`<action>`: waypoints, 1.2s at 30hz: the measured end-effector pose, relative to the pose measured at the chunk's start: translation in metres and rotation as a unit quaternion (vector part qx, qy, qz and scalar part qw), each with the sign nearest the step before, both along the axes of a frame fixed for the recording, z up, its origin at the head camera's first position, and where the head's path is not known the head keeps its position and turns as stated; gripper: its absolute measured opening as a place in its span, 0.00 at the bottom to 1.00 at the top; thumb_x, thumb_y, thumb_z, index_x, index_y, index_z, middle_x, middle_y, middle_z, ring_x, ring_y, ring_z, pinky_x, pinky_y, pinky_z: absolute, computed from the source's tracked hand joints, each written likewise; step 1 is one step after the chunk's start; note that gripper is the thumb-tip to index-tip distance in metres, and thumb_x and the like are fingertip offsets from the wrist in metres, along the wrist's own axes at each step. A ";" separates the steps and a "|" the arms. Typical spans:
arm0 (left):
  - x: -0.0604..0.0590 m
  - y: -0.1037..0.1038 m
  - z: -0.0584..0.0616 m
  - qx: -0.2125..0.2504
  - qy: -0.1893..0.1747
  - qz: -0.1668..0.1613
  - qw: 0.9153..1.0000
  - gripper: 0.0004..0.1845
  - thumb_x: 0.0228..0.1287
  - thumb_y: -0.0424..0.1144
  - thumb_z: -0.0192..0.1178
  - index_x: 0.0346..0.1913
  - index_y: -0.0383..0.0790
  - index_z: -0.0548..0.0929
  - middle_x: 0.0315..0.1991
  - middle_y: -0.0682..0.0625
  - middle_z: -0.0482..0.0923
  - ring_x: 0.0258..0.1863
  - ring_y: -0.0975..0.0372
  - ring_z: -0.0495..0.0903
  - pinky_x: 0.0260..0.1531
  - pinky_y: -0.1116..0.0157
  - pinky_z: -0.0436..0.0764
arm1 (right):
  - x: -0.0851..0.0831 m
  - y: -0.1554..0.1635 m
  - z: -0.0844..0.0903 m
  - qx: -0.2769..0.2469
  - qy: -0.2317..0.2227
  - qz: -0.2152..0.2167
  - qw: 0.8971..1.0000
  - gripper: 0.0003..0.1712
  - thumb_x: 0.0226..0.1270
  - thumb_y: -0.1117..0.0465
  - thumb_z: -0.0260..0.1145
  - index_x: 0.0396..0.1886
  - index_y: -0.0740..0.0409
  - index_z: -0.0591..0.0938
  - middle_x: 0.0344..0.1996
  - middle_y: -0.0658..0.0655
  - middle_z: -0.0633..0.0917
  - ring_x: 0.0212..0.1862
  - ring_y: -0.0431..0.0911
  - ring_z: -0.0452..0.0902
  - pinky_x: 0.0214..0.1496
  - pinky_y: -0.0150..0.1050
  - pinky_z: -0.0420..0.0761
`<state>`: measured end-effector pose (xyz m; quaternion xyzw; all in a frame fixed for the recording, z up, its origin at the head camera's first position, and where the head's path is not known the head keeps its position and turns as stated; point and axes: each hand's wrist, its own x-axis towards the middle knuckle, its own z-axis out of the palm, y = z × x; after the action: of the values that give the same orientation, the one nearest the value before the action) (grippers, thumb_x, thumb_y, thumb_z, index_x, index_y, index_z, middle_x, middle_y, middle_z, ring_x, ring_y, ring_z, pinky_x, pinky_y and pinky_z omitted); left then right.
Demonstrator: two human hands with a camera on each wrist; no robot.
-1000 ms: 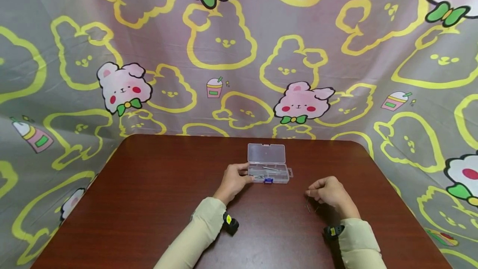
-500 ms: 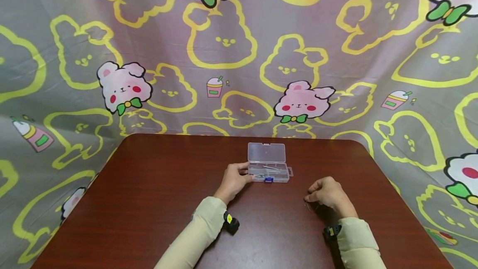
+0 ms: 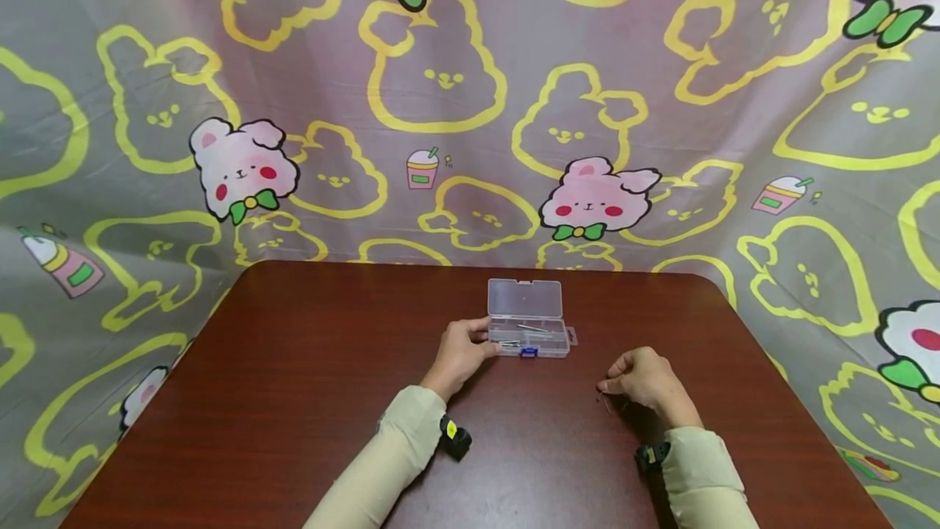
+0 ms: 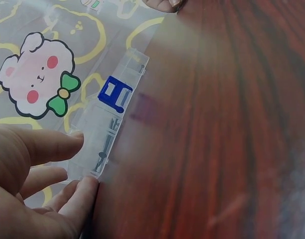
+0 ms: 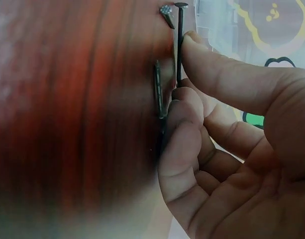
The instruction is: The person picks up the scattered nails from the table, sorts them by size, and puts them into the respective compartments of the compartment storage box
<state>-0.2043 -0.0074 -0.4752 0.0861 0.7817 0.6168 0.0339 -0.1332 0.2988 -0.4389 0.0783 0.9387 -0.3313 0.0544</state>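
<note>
A clear plastic box (image 3: pixel 543 347) with compartments stands with its lid (image 3: pixel 525 299) raised, and several nails (image 3: pixel 532 329) lie inside. My left hand (image 3: pixel 461 356) holds the box at its left end, thumb at the front corner and fingers along the side. In the left wrist view its blue latch (image 4: pixel 115 93) shows on the front. To the right, low over the table, my right hand (image 3: pixel 648 382) pinches a nail (image 5: pixel 180 45) between thumb and index finger, its flat head pointing away from the palm. Other loose nails (image 5: pixel 158 89) lie on the table beside the fingertips.
The dark red-brown table (image 3: pixel 316 374) carries the box near its back edge. A grey curtain (image 3: pixel 455 153) printed with yellow outlines and cartoon rabbits hangs behind and along both sides. Black wrist cameras (image 3: pixel 455 437) sit at both cuffs.
The right hand's fingertips have shifted slightly left and down to the loose nails and drawn together. The left hand and the box have stayed in place.
</note>
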 end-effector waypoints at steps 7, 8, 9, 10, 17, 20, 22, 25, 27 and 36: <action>0.001 -0.001 0.000 -0.001 0.007 -0.002 1.000 0.30 0.55 0.28 0.73 0.63 0.35 0.81 0.54 0.42 0.83 0.51 0.54 0.80 0.42 0.63 0.82 | -0.001 0.001 0.001 -0.037 -0.003 0.005 0.999 0.14 0.49 0.61 0.83 0.27 0.61 0.85 0.22 0.52 0.82 0.24 0.46 0.77 0.26 0.40 0.77; 0.001 -0.002 -0.001 -0.001 0.008 -0.002 1.000 0.30 0.55 0.28 0.73 0.63 0.35 0.81 0.54 0.42 0.83 0.51 0.54 0.80 0.42 0.63 0.82 | -0.001 0.002 0.001 -0.049 -0.002 0.004 0.999 0.13 0.50 0.62 0.82 0.27 0.62 0.84 0.21 0.53 0.82 0.25 0.46 0.77 0.26 0.41 0.78; 0.001 -0.002 -0.001 0.000 0.008 -0.002 1.000 0.30 0.55 0.28 0.73 0.63 0.35 0.81 0.55 0.42 0.83 0.51 0.54 0.80 0.42 0.63 0.82 | -0.001 0.002 0.001 -0.063 -0.003 0.000 0.998 0.13 0.52 0.62 0.81 0.26 0.62 0.84 0.22 0.53 0.82 0.25 0.46 0.78 0.27 0.41 0.79; 0.001 -0.002 -0.001 0.000 0.006 -0.002 1.000 0.30 0.55 0.28 0.73 0.64 0.35 0.80 0.55 0.42 0.82 0.51 0.55 0.80 0.42 0.63 0.82 | -0.001 0.003 0.000 -0.075 -0.001 -0.003 0.997 0.12 0.54 0.63 0.80 0.26 0.63 0.83 0.21 0.54 0.82 0.25 0.47 0.79 0.27 0.41 0.80; 0.001 -0.002 0.000 -0.003 0.006 -0.002 1.000 0.30 0.55 0.28 0.73 0.64 0.35 0.80 0.55 0.42 0.82 0.51 0.54 0.79 0.43 0.62 0.82 | -0.002 0.005 0.001 -0.157 0.005 -0.014 0.987 0.06 0.62 0.72 0.68 0.27 0.68 0.80 0.26 0.59 0.86 0.27 0.49 0.81 0.29 0.42 0.83; 0.000 -0.002 -0.001 -0.004 0.005 -0.002 1.000 0.30 0.56 0.28 0.73 0.64 0.35 0.80 0.55 0.43 0.82 0.51 0.55 0.79 0.43 0.62 0.82 | -0.003 0.005 0.002 -0.190 0.009 -0.012 0.982 0.05 0.62 0.73 0.67 0.28 0.69 0.80 0.27 0.60 0.86 0.27 0.49 0.81 0.29 0.42 0.83; 0.000 -0.001 -0.001 -0.005 0.012 -0.003 1.000 0.30 0.56 0.28 0.72 0.64 0.34 0.80 0.55 0.42 0.82 0.51 0.55 0.79 0.42 0.64 0.82 | -0.003 0.005 0.002 -0.206 0.011 -0.008 0.978 0.05 0.63 0.72 0.68 0.30 0.70 0.80 0.27 0.60 0.86 0.27 0.49 0.81 0.29 0.41 0.83; 0.000 -0.001 -0.002 -0.003 0.018 -0.006 1.000 0.29 0.56 0.27 0.72 0.64 0.32 0.79 0.55 0.40 0.82 0.51 0.54 0.79 0.41 0.65 0.82 | -0.004 0.004 0.002 -0.218 0.012 -0.008 0.976 0.06 0.64 0.70 0.70 0.32 0.72 0.82 0.25 0.59 0.85 0.27 0.49 0.81 0.30 0.41 0.84; 0.000 -0.001 -0.002 -0.002 0.014 -0.007 1.000 0.29 0.57 0.27 0.71 0.64 0.32 0.79 0.56 0.41 0.81 0.51 0.54 0.79 0.41 0.65 0.82 | -0.004 0.003 0.003 -0.216 0.013 -0.001 0.976 0.07 0.64 0.69 0.71 0.34 0.72 0.84 0.25 0.58 0.85 0.27 0.49 0.81 0.30 0.41 0.84; 0.000 -0.001 -0.003 0.007 0.004 -0.007 1.000 0.30 0.57 0.28 0.72 0.64 0.34 0.80 0.55 0.41 0.82 0.52 0.53 0.79 0.42 0.64 0.82 | -0.008 -0.006 0.004 -0.218 0.028 -0.006 0.976 0.05 0.66 0.71 0.67 0.35 0.73 0.85 0.25 0.59 0.84 0.27 0.49 0.80 0.31 0.41 0.84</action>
<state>-0.2045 -0.0087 -0.4780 0.0949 0.7768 0.6216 0.0344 -0.1416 0.2932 -0.4349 0.0609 0.8447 -0.5301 0.0421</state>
